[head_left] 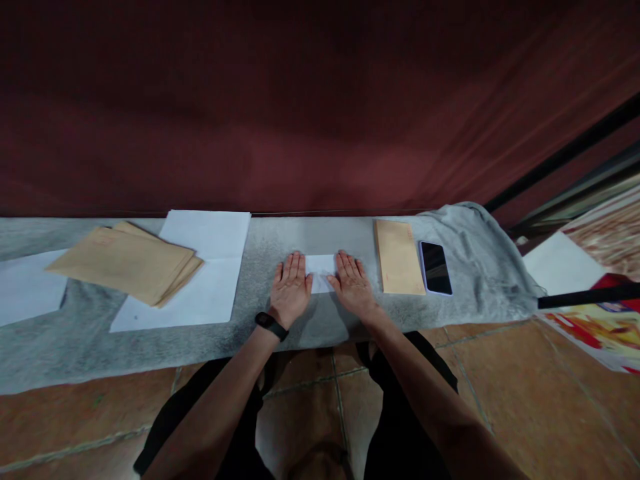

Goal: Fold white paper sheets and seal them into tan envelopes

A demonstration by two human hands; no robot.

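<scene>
Though nothing shows whether they are filled, a stack of brown envelopes [125, 261] lies on white sheets [205, 263] at the left and one envelope [399, 257] lies beside a phone [435, 267] at the right; between them, on the grey cloth [310, 233], the left hand [291, 287] and right hand [353, 283] press flat, fingers extended, on a small folded paper [320, 270]

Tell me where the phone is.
In the head view, the phone lies on the grey cloth, to the right of the right hand, close beside a lone brown envelope.
</scene>
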